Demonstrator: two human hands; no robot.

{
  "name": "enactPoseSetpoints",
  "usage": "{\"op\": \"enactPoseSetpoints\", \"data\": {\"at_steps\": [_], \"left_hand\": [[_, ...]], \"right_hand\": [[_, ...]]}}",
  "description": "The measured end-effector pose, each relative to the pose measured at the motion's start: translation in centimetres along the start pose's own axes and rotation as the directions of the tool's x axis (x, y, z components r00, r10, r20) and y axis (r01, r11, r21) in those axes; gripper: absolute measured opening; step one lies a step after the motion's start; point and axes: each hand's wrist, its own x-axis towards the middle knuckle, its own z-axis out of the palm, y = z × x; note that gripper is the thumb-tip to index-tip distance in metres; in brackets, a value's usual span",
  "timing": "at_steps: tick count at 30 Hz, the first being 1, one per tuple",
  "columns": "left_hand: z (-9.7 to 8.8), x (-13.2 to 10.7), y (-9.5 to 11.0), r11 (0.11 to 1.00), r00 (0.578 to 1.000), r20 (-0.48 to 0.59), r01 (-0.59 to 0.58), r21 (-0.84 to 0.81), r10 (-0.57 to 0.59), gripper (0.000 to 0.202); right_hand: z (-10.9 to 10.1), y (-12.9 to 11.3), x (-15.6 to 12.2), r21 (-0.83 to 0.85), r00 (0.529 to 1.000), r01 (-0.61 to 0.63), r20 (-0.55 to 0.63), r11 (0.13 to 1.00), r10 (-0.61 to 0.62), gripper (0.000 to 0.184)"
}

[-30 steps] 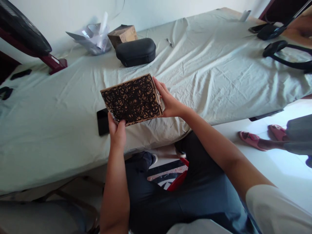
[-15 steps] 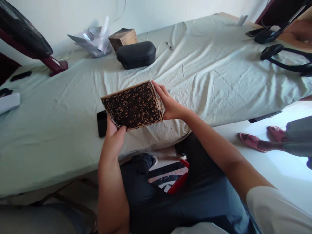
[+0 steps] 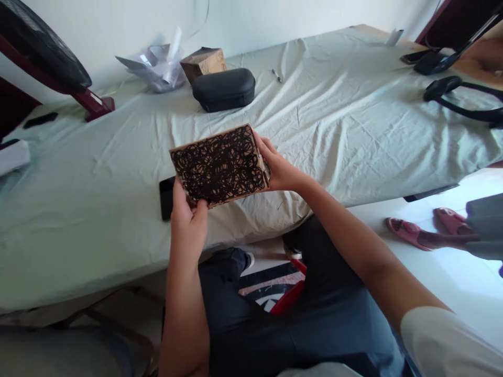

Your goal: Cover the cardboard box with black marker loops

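Between my two hands is a brown cardboard box [image 3: 220,166], its upper face covered in black scribbled loops. My left hand [image 3: 189,209] grips the lower left corner, thumb on the near edge. At the right end, my right hand [image 3: 277,165] holds the box's short side, its fingers partly hidden behind it. The box is tilted towards me above the pale green cloth [image 3: 118,199] of the table. A black phone [image 3: 166,199] lies on the cloth just left of my left hand, partly covered by it.
Behind the box stand a black zip case [image 3: 223,89], another cardboard box [image 3: 204,62] and a clear plastic bag [image 3: 161,68]. A pen [image 3: 277,76] lies farther back. A dark fan [image 3: 51,52] is at left, a black headset-like frame [image 3: 463,97] at right. Another person's feet [image 3: 408,233] show beyond the table.
The box has shifted slightly right and up in view with both hands still on it. The whole scene has also slid a little to the right as the camera turned.
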Motion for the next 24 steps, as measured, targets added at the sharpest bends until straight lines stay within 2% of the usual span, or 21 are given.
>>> {"op": "enactPoseSetpoints", "data": {"at_steps": [2,5,7,9,11,15,19,24], "left_hand": [[0.2,-0.2,0.9,0.998,0.999,-0.044,0.001,0.07,0.002,0.076],[0.2,-0.5,2.5,0.971,0.978,-0.2,-0.014,0.239,0.063,0.071],[0.0,-0.8,3.7,0.92,0.95,-0.278,-0.024,0.39,0.143,0.045],[-0.2,-1.0,4.6,0.857,0.939,-0.282,-0.025,0.514,0.196,0.017],[-0.5,-1.1,5.2,0.82,0.946,-0.251,-0.024,0.571,0.202,0.021],[-1.2,-0.8,5.1,0.83,0.948,-0.215,-0.08,0.553,0.234,0.02],[-2.0,-0.1,4.0,0.857,0.927,-0.198,-0.192,0.477,0.318,0.016],[-2.6,0.3,3.1,0.863,0.909,-0.188,-0.264,0.431,0.372,0.016]], "right_hand": [[0.0,0.1,0.0,-0.003,1.0,-0.005,0.001,1.0,0.005,0.16],[0.2,0.0,-0.1,-0.016,1.0,0.001,-0.013,1.0,-0.001,0.162],[0.5,-0.3,-0.2,-0.023,1.0,0.003,-0.018,1.0,-0.004,0.163],[0.7,-0.7,-0.2,-0.027,1.0,-0.005,-0.016,1.0,0.004,0.162],[0.9,-1.1,-0.3,-0.036,1.0,-0.013,-0.024,0.999,0.012,0.161],[1.0,-1.8,-0.2,-0.084,0.997,-0.001,-0.081,0.996,-0.006,0.157],[1.0,-3.0,-0.1,-0.14,0.992,-0.02,-0.126,0.99,0.002,0.154],[1.0,-4.2,-0.1,-0.153,0.988,-0.064,-0.146,0.986,0.041,0.151]]}}
